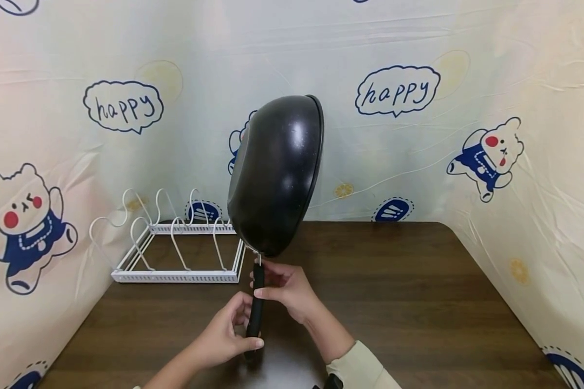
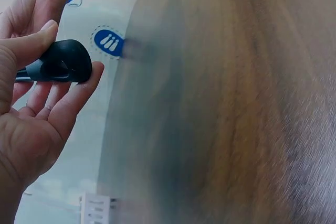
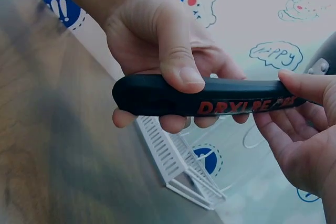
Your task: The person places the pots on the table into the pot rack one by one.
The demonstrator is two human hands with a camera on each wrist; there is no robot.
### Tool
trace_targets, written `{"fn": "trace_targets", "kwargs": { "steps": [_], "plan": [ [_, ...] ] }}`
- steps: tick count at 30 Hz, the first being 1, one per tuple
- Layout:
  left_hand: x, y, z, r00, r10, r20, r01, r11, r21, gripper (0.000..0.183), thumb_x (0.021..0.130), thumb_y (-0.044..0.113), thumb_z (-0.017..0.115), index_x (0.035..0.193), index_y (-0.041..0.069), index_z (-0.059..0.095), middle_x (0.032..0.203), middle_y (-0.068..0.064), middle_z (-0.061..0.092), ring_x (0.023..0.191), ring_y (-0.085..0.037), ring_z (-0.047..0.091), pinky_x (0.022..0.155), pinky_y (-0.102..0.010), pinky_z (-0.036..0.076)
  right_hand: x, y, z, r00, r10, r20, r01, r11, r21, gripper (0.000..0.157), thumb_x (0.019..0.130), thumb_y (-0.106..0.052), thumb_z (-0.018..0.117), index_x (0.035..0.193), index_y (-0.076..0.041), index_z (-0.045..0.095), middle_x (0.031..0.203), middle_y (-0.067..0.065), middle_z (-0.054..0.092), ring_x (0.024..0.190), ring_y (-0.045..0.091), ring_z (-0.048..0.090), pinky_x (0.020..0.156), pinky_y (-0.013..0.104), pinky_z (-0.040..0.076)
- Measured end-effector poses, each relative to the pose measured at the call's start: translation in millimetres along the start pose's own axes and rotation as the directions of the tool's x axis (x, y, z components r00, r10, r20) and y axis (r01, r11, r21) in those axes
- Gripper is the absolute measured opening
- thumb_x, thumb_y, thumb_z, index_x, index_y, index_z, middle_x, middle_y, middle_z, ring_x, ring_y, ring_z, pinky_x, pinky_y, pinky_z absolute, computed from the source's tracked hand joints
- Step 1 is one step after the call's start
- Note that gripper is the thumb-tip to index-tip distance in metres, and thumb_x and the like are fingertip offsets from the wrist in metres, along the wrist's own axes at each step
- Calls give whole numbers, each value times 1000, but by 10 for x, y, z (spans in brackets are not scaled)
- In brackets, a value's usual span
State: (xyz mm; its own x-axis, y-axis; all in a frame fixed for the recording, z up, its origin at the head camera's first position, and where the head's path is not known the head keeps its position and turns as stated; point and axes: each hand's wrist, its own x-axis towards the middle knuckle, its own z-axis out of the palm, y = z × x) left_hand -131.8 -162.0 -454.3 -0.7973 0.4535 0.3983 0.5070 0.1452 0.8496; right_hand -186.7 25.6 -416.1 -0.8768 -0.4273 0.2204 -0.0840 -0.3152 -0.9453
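A black wok is held up on its edge over the table, its dark outer side showing and its rim facing right. Its black handle points downward, with red lettering visible in the right wrist view. My left hand grips the lower end of the handle, thumb on one side and fingers on the other. Higher up, close to the pan body, my right hand pinches the handle between thumb and fingers. In the left wrist view the rounded handle tip pokes out past the left fingers. The wok's inside is hidden.
A white wire rack with curved upright dividers stands at the table's left, just behind and left of the handle. The brown wooden table extends right. A printed curtain encloses the back and sides.
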Motion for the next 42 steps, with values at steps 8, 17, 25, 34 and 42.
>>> {"fn": "trace_targets", "kwargs": {
  "steps": [8, 17, 25, 34, 42],
  "plan": [
    [-40, 56, -178, 999, 3, -36, -2, 1000, 30, 59, 70, 1, 86, 114, 2, 47, 92, -9, 62, 75, -15, 63, 66, -31, 55, 144, -47, 151, 999, -17, 47, 19, 999, -31, 52, 78, 11, 72, 129, 5, 59, 106, 22, 68, 93, 19, 66, 81, 31, 55],
    [-113, 117, -437, 997, -4, -71, 12, 994, 111, 60, 68, -1, 86, 115, 3, 48, 93, -10, 61, 78, -15, 63, 66, -29, 55, 312, -55, 379, 997, -40, 70, 43, 998, -56, 50, 79, 11, 73, 127, 0, 64, 106, 14, 71, 93, 17, 67, 83, 30, 54],
    [-199, 156, -656, 994, -43, -99, 62, 979, 195, 63, 67, -1, 87, 116, 4, 48, 96, -6, 61, 82, -12, 63, 71, -25, 53, 437, -46, 598, 994, -73, 81, 79, 994, -73, 50, 78, 12, 73, 125, -1, 65, 107, 18, 70, 90, 12, 67, 79, 28, 56],
    [-400, 43, -760, 998, -35, -53, 42, 989, 145, 61, 68, -5, 84, 115, 1, 45, 95, -3, 57, 81, -12, 64, 69, -24, 52, 443, 122, 812, 1000, 6, 16, -4, 991, -135, 53, 72, 15, 77, 122, -2, 68, 99, 6, 72, 83, 7, 68, 71, 22, 55],
    [-500, -80, -830, 998, -65, 27, 63, 997, 50, 61, 73, -11, 78, 120, -2, 40, 100, -3, 58, 82, -19, 67, 74, -26, 54, 477, 290, 905, 999, 25, -33, -32, 973, -227, 49, 70, 12, 80, 115, -5, 71, 90, -4, 70, 78, 5, 67, 64, 20, 54]
  ]
}}
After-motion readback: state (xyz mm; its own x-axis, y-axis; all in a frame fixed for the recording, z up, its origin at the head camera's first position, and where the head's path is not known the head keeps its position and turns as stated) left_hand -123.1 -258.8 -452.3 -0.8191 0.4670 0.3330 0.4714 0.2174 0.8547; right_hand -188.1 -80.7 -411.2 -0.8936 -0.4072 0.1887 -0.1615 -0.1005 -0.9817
